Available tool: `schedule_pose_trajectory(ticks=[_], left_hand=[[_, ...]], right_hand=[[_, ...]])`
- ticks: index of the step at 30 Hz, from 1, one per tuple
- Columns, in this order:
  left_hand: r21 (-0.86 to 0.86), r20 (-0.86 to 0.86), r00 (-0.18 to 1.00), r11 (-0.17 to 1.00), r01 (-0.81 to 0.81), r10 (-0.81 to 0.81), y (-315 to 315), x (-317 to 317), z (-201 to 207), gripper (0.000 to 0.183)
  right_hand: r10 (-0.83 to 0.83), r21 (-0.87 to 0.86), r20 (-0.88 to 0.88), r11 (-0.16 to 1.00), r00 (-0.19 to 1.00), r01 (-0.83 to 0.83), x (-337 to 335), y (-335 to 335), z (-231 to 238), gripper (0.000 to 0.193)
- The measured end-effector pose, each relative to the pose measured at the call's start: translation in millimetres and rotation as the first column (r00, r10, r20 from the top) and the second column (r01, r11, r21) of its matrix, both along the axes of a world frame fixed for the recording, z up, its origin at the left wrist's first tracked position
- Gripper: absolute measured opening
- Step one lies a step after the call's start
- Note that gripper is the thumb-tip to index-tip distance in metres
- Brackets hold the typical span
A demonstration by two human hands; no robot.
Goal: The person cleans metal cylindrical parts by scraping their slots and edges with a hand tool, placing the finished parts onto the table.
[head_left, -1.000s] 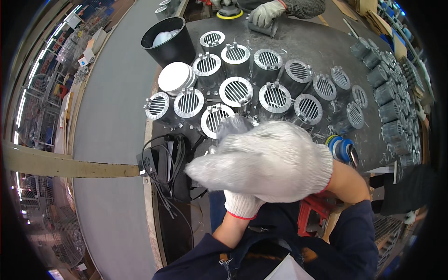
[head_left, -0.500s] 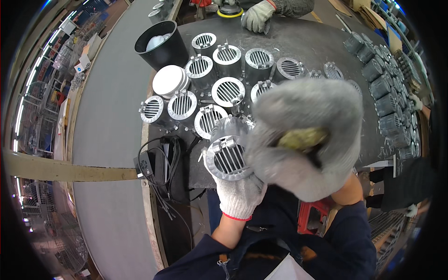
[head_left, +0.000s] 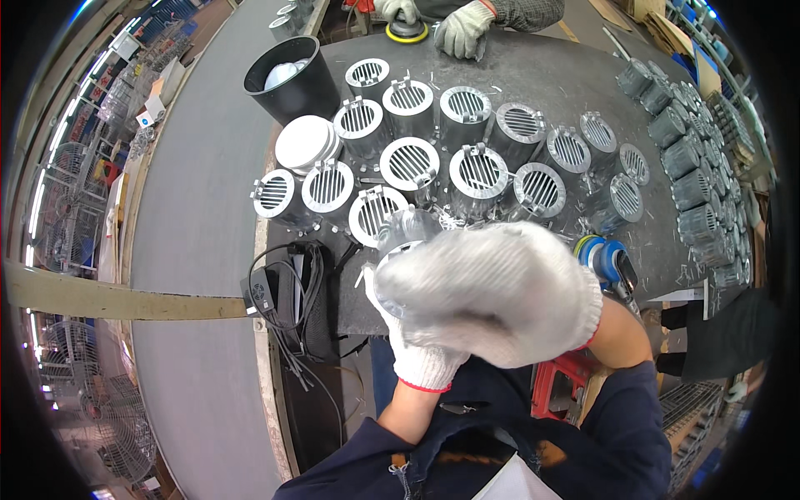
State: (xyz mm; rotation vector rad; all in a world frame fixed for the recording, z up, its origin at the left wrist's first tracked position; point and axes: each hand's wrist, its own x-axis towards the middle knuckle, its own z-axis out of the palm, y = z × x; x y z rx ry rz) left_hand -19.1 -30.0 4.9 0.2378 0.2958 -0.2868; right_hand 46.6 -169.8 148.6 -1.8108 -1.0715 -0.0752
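The metal cylinder is in our left hand, in front of our chest and at the near edge of the table. The left glove grips it from below and from the left side. Our right hand lies across its near end, coming from the right and from above. This right glove is blurred and seen from its back, so we cannot tell if its fingers are closed, nor if there is something inside them.

The relation which matters most is this one: the long axis of the cylinder points away from us, toward the table, and only its far part shows beyond the right glove. The left hand carries it, the right hand is over it, and both are equally near.

Just beyond the cylinder stands a grated cylinder, with many similar ones behind it on the dark table. To the right of our right hand lies a blue tool; to the left of our left hand are black cables. Further away, we see white lids, a black bucket and a co-worker's gloved hand.
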Motion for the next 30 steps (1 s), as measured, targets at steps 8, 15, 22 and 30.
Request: schedule_pose_trajectory(ticks=[8, 15, 22, 30], left_hand=[[0.246, 0.037, 0.995, 0.964, -0.101, 0.095, 2.0, -0.8, 0.6, 0.08], [0.097, -0.065, 0.967, 0.966, -0.24, 0.247, 1.6, 12.5, 25.3, 0.082], [-0.178, -0.029, 0.978, 0.961, -0.21, 0.209, 9.4, 16.2, 29.3, 0.085], [-0.272, 0.046, 0.97, 0.937, -0.217, 0.238, 3.4, 20.1, 28.3, 0.077]], right_hand=[[-0.041, -0.077, 0.503, 0.993, 0.863, 0.092, -1.9, 14.7, -30.4, 0.047], [0.069, 0.569, -0.101, 0.822, 0.993, 0.001, -16.9, -59.7, 3.5, 0.024], [0.394, 0.326, -0.213, 0.891, 0.894, -0.315, -45.1, -77.9, 8.0, 0.041], [0.598, 0.205, -0.182, 0.8, 0.781, -0.564, -42.4, -101.8, 46.2, 0.027]])
